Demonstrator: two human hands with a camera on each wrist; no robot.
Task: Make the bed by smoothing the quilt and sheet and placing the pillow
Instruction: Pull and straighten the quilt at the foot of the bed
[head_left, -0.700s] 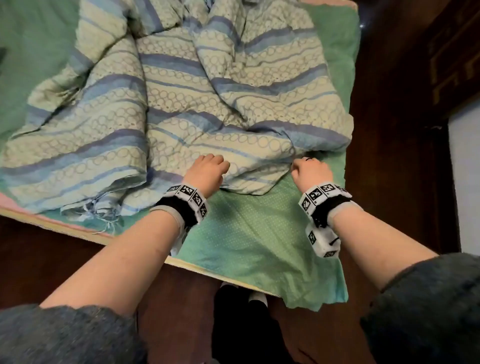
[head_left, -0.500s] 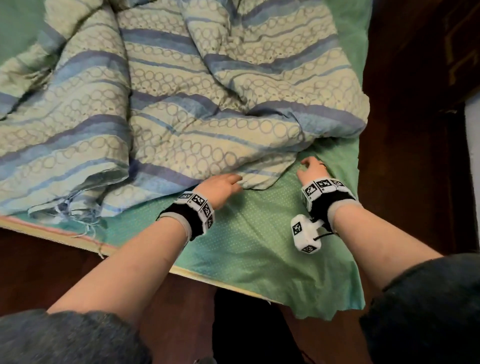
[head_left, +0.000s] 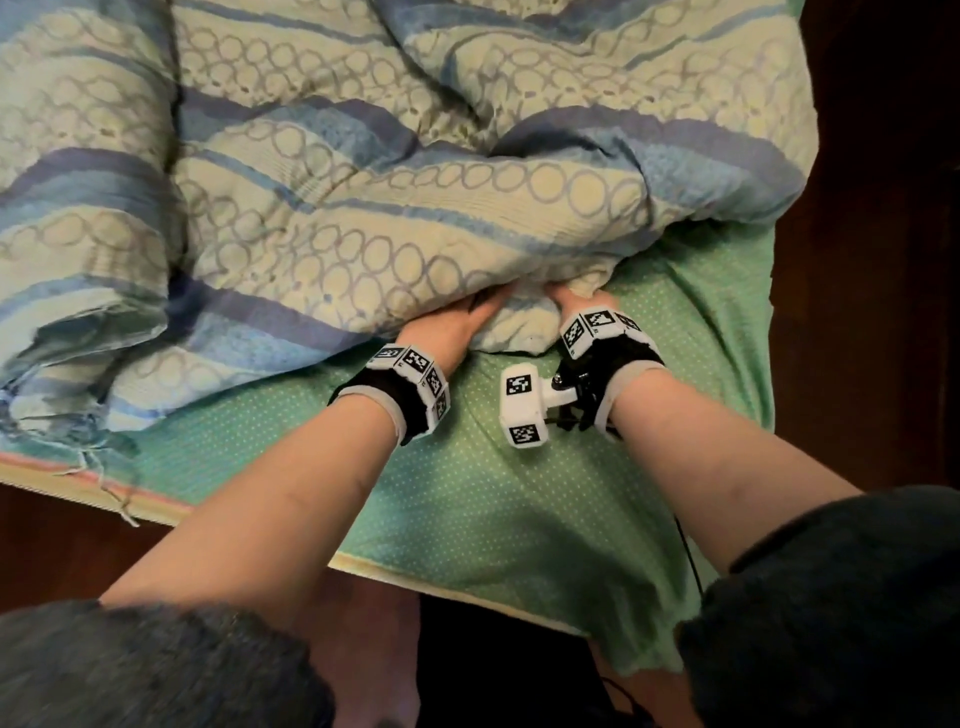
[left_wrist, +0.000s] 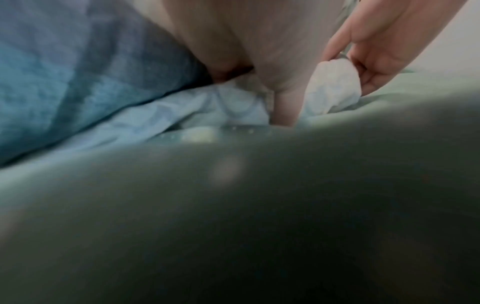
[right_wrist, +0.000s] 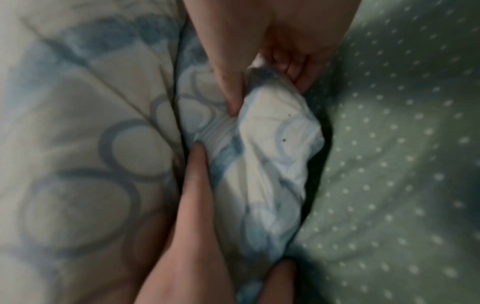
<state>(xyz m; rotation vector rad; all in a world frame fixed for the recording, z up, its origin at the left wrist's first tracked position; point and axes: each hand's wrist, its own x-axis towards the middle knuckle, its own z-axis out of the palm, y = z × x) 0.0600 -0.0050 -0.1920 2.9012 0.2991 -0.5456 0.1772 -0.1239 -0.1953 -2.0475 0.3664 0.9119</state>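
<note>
Head view: quilt (head_left: 363, 208) heaped and rumpled across the upper bed, cream with blue stripes and ring print, near corner drooping onto the green dotted sheet (head_left: 493, 493). Left hand (head_left: 447, 327) and right hand (head_left: 576, 301) close together at that corner, nearly side by side, both wrists banded with marker cubes. Dark fuzzy sleeves (head_left: 831, 597) low in the picture, pushed up the forearms.

Right wrist view: right hand (right_wrist: 272, 51) clamped on a bunched fold of the quilt (right_wrist: 265, 154), thumb on one side, fingers curled round the other. Left hand (right_wrist: 187, 226) reaching in from below, thumb pressed against the same fold, fabric caught between thumb and fingers. Sheet (right_wrist: 402, 164) lying just beside the fold, wrinkled.

Left wrist view: mostly dark and blurred, lens down near the sheet (left_wrist: 233, 205). Right hand (left_wrist: 376, 51) visible at upper right, fingers pinching a pale wad of quilt (left_wrist: 335, 86). Frayed threads at the quilt's far left edge in the head view. No telling how much of the quilt's corner lies under the left palm.
</note>
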